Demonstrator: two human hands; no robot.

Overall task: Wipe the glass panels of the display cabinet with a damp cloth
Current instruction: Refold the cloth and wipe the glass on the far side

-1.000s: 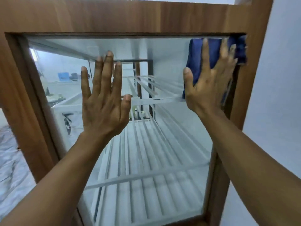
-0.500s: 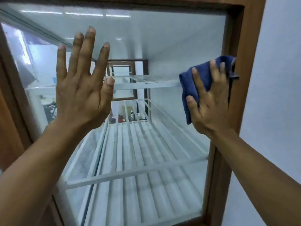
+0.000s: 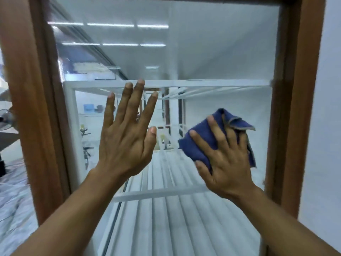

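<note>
A white wall borders the display cabinet on the right, and a pale marbled floor shows at lower left. Nearest the viewer, two bare forearms reach up from the bottom edge towards the cabinet.

The left hand is held flat against the glass panel, fingers straight and slightly spread, thumb out to the side, holding nothing. The right hand lies with its fingers splayed over a blue cloth and presses it to the glass. The cloth sits in the right half of the panel at about mid-height, near the right upright of the wooden frame. One grey-edged corner of it is folded up above the fingertips.

Behind the glass, white slatted shelves run back into the cabinet, one level at the fingertips of the left hand and another below the wrists. Strip lights are reflected in the upper glass. A fan stands beyond the frame's left upright.
</note>
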